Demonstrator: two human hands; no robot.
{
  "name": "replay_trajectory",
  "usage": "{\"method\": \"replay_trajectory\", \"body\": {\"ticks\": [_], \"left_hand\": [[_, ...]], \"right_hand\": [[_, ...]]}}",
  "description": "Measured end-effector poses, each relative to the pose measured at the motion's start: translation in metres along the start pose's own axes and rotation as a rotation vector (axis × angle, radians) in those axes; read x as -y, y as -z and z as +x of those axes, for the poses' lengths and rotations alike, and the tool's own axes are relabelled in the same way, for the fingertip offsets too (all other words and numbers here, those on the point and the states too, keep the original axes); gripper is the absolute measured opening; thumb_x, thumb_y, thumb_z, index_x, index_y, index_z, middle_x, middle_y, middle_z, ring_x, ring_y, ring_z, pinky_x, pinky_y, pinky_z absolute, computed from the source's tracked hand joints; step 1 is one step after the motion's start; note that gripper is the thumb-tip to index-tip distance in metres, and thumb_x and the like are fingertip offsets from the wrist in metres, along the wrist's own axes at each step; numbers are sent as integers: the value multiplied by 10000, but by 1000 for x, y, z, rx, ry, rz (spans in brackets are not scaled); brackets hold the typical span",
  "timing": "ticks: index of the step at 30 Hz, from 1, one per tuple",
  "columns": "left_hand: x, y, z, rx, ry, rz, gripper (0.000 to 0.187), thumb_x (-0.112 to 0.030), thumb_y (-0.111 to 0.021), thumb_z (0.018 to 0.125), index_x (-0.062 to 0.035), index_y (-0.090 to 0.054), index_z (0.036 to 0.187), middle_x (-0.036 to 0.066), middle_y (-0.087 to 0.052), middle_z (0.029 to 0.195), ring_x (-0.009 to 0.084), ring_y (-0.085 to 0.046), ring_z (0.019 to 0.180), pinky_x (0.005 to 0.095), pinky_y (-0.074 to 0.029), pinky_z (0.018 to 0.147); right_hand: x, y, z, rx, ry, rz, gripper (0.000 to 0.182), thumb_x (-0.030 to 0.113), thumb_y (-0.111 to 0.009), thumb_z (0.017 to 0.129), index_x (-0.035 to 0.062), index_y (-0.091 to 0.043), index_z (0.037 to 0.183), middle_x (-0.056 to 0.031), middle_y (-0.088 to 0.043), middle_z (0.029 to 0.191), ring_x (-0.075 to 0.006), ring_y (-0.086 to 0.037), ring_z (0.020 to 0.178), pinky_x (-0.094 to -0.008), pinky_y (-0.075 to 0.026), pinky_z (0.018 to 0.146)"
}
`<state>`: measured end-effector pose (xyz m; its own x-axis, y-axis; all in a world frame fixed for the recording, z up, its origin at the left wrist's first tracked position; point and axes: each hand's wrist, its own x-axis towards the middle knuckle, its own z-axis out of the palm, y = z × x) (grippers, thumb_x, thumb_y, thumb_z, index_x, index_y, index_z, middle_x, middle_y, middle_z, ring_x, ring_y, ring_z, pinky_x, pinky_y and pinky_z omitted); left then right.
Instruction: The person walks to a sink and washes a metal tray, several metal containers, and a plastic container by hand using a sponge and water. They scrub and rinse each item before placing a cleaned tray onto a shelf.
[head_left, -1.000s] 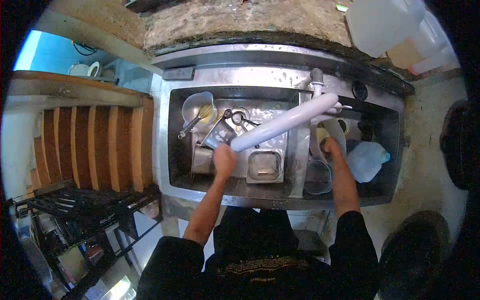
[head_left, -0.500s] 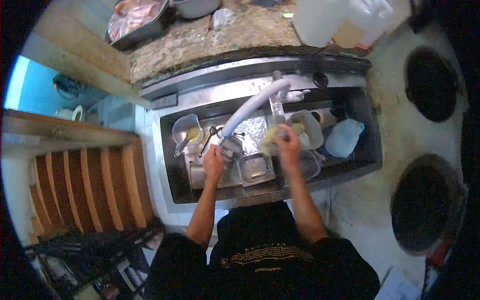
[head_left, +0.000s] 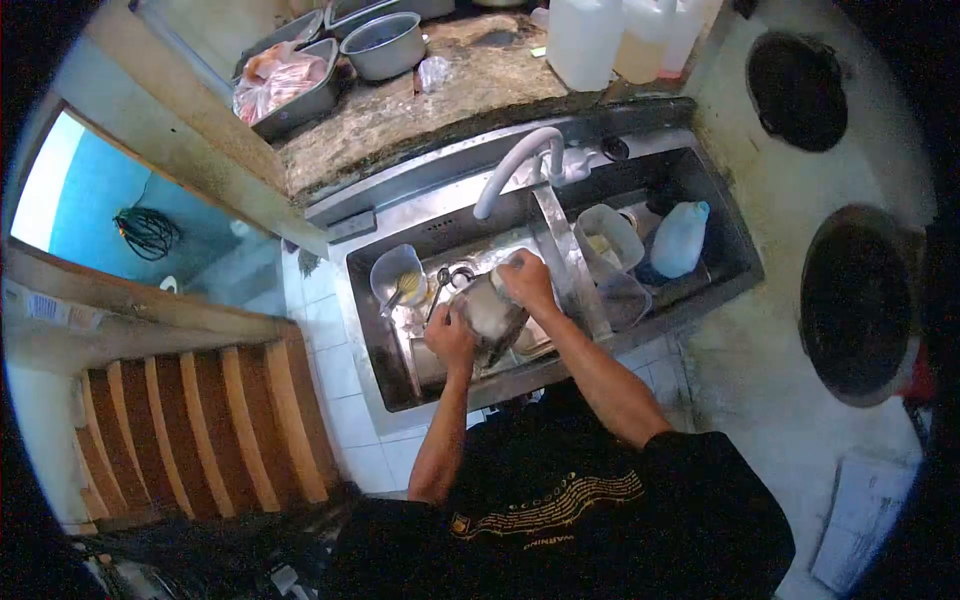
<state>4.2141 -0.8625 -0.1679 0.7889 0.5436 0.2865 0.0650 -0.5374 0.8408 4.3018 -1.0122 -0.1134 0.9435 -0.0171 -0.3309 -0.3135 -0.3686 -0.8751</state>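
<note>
Over the left basin of the steel sink [head_left: 352,330], my left hand [head_left: 449,338] is closed on the edge of a metal container [head_left: 488,308], which is tilted and smeared by motion. My right hand [head_left: 530,284] is at the container's far right side, fingers closed on a pale yellow sponge [head_left: 500,277], mostly covered. Behind and left of my left hand stands a clear plastic tub [head_left: 393,268] with a whisk [head_left: 403,287] in it. A dark-handled spoon [head_left: 442,278] lies beside it. The grey faucet [head_left: 512,165] arches over the basin.
The right basin holds a plastic container [head_left: 608,238], a clear tub [head_left: 625,300] and a bluish jug [head_left: 680,240]. On the stone counter [head_left: 480,70] are a metal pot [head_left: 384,47], a tray of bagged meat [head_left: 285,85] and large plastic jugs [head_left: 583,45]. Wooden stairs [head_left: 205,425] descend at left.
My right hand has moved left from near the divider, bringing the sponge to the metal container. My left hand has left the faucet spout's end and holds the container, and the view has shifted.
</note>
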Motion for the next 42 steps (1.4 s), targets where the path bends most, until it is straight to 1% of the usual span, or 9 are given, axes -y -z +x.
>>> {"method": "replay_trajectory", "body": {"ticks": [4, 7, 10, 14, 19, 27, 30, 39, 42], "left_hand": [[12, 11, 11, 57, 15, -29, 328, -266, -608, 941, 31, -639, 807, 179, -561, 632, 226, -481, 566, 396, -378, 556], [-12, 20, 10, 20, -36, -223, 311, -246, -622, 930, 17, -624, 763, 139, -507, 604, 207, -451, 574, 385, -369, 568], [-17, 18, 15, -15, -78, -106, 324, -231, -610, 937, 24, -614, 737, 144, -509, 581, 221, -448, 541, 393, -364, 545], [-21, 27, 12, 19, 5, -212, 371, -241, -594, 955, 42, -614, 716, 166, -512, 562, 243, -452, 523, 408, -361, 533], [-13, 10, 18, 87, -174, -133, 313, -232, -577, 974, 38, -632, 824, 122, -557, 633, 197, -480, 600, 385, -393, 581], [-16, 18, 14, 386, 569, -1220, 166, -70, -532, 945, -19, -592, 1091, 67, -639, 1009, 178, -638, 921, 312, -532, 765], [-39, 17, 15, 239, 631, -1153, 251, -230, -493, 1023, -23, -574, 1139, 84, -632, 1053, 194, -643, 940, 347, -555, 800], [-27, 22, 23, 79, 745, -930, 438, -387, -567, 987, 7, -615, 1174, 160, -636, 1094, 258, -643, 779, 383, -543, 699], [-23, 45, 19, 261, 34, -281, 419, -314, -587, 988, 80, -670, 1107, 130, -680, 991, 207, -618, 861, 368, -511, 774]], "right_hand": [[-13, -31, -42, -224, 641, -177, 384, 215, -683, 732, -7, -662, 1044, -227, -697, 902, -350, -697, 847, -434, -544, 743], [6, 5, -13, -95, 13, -23, 312, 209, -688, 730, -12, -643, 945, -246, -663, 997, -366, -657, 955, -454, -511, 826], [27, -28, -69, -347, 625, -170, 283, 228, -682, 712, -1, -624, 868, -231, -669, 843, -394, -678, 822, -480, -536, 734], [24, 12, -28, -44, 111, -19, 315, 208, -686, 727, 26, -624, 977, -206, -636, 954, -418, -631, 933, -503, -501, 850], [27, -22, -80, -183, 741, -338, 339, 167, -697, 704, 59, -629, 1019, -177, -625, 1227, -376, -573, 1155, -461, -474, 955], [11, -16, -75, -154, 1234, -254, 411, 128, -712, 739, 34, -640, 1132, -161, -639, 1199, -348, -613, 1121, -409, -482, 999], [22, -20, -65, -302, 695, 149, 409, 112, -723, 730, 51, -650, 1128, -178, -627, 1212, -338, -589, 1168, -405, -483, 992], [50, -15, -53, -448, 619, 187, 240, 161, -700, 730, 35, -631, 922, -178, -667, 879, -408, -655, 868, -497, -514, 816], [41, -20, -21, -262, 621, -178, 241, 150, -690, 723, 20, -601, 906, -193, -624, 862, -417, -622, 875, -472, -505, 796]]}}
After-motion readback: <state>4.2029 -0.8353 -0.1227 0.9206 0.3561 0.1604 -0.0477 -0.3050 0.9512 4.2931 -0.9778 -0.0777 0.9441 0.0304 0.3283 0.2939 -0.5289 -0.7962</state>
